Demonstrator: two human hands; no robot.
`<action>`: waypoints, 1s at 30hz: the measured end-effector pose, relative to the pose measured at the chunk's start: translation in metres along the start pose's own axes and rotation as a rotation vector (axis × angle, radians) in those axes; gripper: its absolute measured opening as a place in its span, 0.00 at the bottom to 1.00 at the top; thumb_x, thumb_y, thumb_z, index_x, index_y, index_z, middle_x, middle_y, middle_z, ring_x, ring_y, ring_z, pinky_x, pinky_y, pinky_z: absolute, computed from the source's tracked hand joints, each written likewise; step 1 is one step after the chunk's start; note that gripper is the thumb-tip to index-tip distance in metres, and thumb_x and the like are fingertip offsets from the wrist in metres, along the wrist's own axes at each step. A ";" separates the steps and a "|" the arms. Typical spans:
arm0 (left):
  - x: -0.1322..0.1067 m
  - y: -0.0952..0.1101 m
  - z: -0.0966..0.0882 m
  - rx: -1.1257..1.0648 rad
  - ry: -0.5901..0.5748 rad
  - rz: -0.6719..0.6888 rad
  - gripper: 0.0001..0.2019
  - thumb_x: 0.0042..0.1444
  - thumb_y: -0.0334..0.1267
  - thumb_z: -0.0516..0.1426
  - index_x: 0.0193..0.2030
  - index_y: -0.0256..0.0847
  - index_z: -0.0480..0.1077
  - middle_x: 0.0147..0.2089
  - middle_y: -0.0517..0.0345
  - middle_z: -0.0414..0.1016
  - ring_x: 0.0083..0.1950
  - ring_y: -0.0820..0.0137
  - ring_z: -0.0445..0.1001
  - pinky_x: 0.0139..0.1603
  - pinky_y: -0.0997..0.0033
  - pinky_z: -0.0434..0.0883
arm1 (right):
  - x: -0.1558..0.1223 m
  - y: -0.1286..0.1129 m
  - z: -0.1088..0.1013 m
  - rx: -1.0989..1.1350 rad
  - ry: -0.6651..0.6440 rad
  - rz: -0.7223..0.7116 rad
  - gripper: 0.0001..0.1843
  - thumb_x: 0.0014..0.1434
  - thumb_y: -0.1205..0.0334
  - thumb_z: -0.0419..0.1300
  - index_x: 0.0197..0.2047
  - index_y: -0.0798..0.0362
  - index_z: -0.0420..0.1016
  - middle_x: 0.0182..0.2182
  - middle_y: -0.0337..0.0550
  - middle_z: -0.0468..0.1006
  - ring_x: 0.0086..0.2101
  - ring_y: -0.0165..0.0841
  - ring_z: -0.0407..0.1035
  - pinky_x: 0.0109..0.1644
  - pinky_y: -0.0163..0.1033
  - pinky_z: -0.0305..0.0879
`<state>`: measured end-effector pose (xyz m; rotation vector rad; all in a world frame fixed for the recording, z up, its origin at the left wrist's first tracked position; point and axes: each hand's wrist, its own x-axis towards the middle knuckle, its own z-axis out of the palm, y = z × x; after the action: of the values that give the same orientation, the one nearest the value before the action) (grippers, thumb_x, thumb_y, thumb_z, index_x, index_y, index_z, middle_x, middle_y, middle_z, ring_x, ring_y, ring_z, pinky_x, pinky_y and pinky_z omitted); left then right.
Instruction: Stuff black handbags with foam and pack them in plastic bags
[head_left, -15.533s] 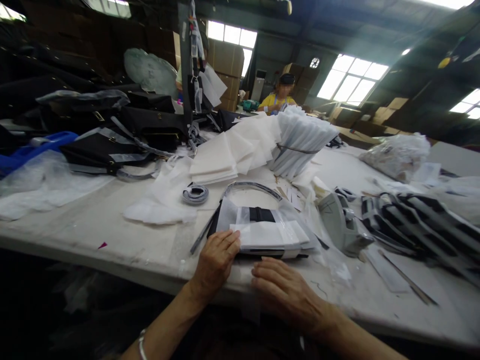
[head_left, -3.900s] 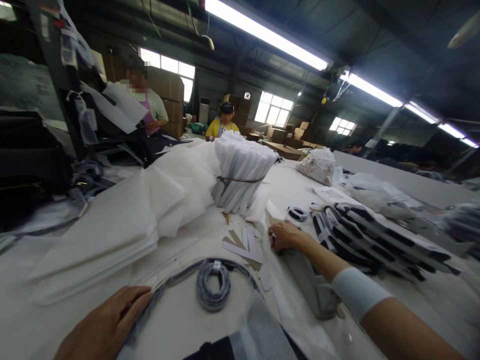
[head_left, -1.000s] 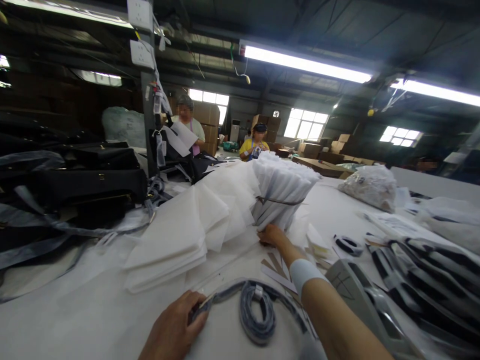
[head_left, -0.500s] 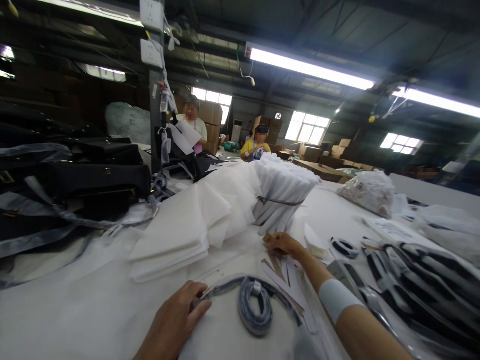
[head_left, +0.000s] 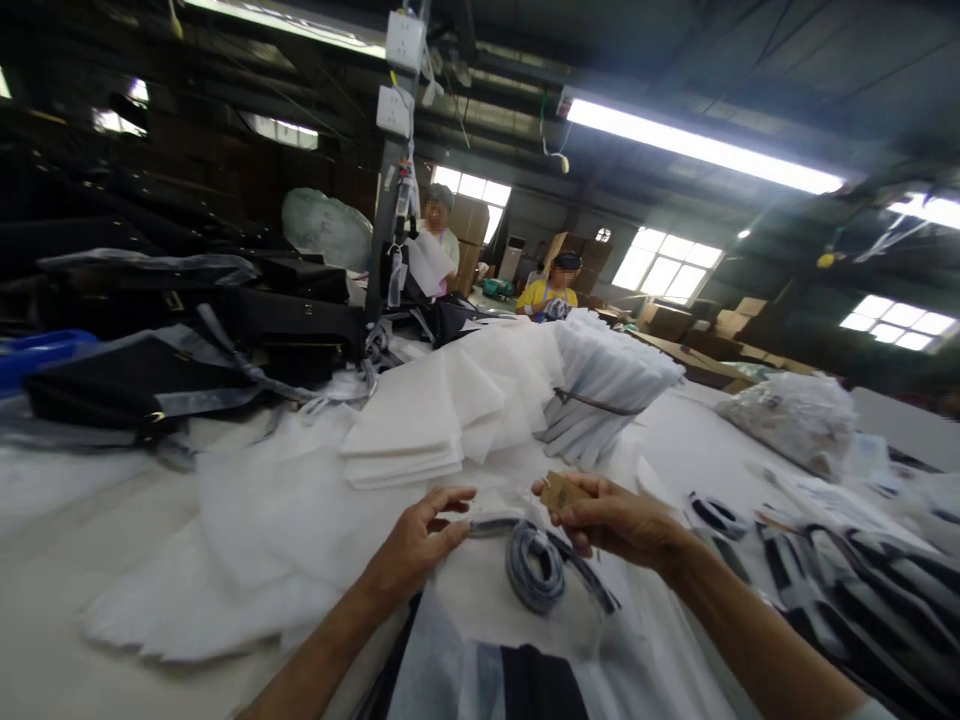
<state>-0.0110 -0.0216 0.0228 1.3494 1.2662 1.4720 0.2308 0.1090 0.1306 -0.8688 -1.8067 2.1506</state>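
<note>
My right hand pinches a small brown card tag between thumb and fingers, just above the table. Across from it, my left hand has its thumb and fingers apart, with the fingertips by the end of a wrapped grey-black strap. That strap lies partly coiled between my hands, with a length curving off to the right. Below it is a black item with translucent wrapping, cut off by the bottom edge. Whether my left fingertips touch the strap end, I cannot tell.
White foam sheets and a tied bundle of white sheets stand beyond my hands. Black bags pile up at left. Wrapped straps lie at right, near a filled plastic bag. Two people work farther back.
My right hand has come back toward me from the table by the sheet bundle, now with the brown tag raised. My left hand's fingers have spread. The view has turned left.
</note>
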 end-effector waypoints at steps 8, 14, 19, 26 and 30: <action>-0.004 0.008 0.000 -0.348 -0.208 0.030 0.22 0.56 0.46 0.62 0.56 0.40 0.72 0.56 0.47 0.75 0.59 0.59 0.71 0.61 0.59 0.63 | 0.024 0.006 0.057 0.154 -0.162 0.039 0.17 0.51 0.60 0.71 0.41 0.59 0.76 0.29 0.39 0.77 0.19 0.23 0.69 0.21 0.27 0.64; -0.007 0.020 0.004 -0.470 -0.229 -0.040 0.16 0.53 0.42 0.65 0.47 0.37 0.76 0.41 0.52 0.79 0.42 0.69 0.75 0.47 0.69 0.68 | 0.036 0.007 0.067 0.187 -0.097 -0.008 0.18 0.52 0.59 0.71 0.43 0.60 0.76 0.29 0.39 0.75 0.21 0.21 0.67 0.23 0.27 0.67; -0.006 0.015 0.007 -0.405 -0.166 -0.100 0.14 0.52 0.45 0.65 0.39 0.36 0.75 0.30 0.57 0.76 0.29 0.74 0.72 0.33 0.74 0.67 | 0.034 0.009 0.071 0.161 -0.069 -0.011 0.15 0.51 0.58 0.72 0.38 0.58 0.76 0.29 0.38 0.75 0.21 0.21 0.66 0.24 0.27 0.65; -0.005 0.026 -0.002 -0.509 -0.005 -0.064 0.15 0.52 0.47 0.65 0.34 0.37 0.70 0.35 0.54 0.77 0.36 0.71 0.74 0.38 0.73 0.69 | 0.017 0.041 0.035 -0.063 -0.015 0.090 0.16 0.49 0.57 0.71 0.36 0.57 0.75 0.29 0.42 0.78 0.24 0.26 0.69 0.27 0.31 0.63; -0.008 0.029 -0.004 -0.595 -0.041 -0.138 0.16 0.52 0.48 0.65 0.34 0.38 0.66 0.33 0.56 0.78 0.30 0.74 0.73 0.33 0.75 0.67 | 0.012 0.054 0.015 -0.447 0.087 0.097 0.20 0.43 0.56 0.74 0.38 0.56 0.78 0.33 0.45 0.80 0.33 0.37 0.73 0.38 0.40 0.68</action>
<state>-0.0108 -0.0364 0.0490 0.8718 0.7811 1.5480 0.2243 0.0898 0.0771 -1.1423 -2.2826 1.7481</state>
